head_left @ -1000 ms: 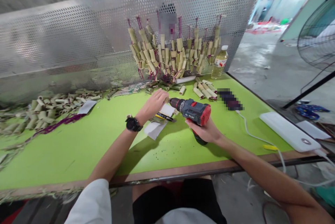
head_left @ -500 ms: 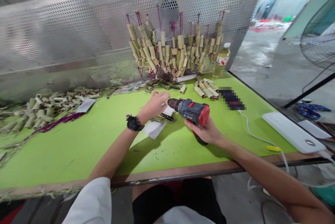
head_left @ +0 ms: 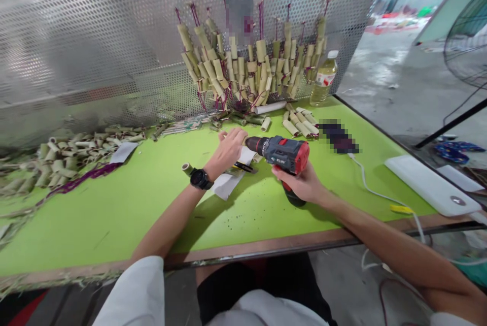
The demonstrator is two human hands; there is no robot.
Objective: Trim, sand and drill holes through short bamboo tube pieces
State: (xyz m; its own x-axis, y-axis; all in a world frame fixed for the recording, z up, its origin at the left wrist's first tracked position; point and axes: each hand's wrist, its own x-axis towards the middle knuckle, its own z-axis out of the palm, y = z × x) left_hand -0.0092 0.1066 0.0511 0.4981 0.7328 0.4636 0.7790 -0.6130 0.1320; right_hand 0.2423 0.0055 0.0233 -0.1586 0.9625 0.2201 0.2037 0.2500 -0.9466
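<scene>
My right hand (head_left: 304,182) is wrapped around the grip of a dark cordless drill (head_left: 283,152) with red parts. The drill lies level above the table, its chuck pointing left at my left hand (head_left: 231,147). That hand, with a black watch on its wrist, is closed on a short bamboo tube, mostly hidden by the fingers. Beneath the hands are a utility knife (head_left: 244,167) and a white paper (head_left: 227,185). A loose bamboo tube (head_left: 187,168) lies beside the watch.
A heap of cut bamboo tubes (head_left: 61,158) and purple cord (head_left: 85,177) lie left. Strung bamboo (head_left: 251,69) hangs on a perforated metal panel (head_left: 95,41). An oil bottle (head_left: 324,79), a blurred phone (head_left: 338,136), a cable and a white power bank (head_left: 429,184) stand or lie right.
The view has tilted slightly, shifting the scene. Both hands keep their holds, and the drill's chuck stays against the left hand's fingers.
</scene>
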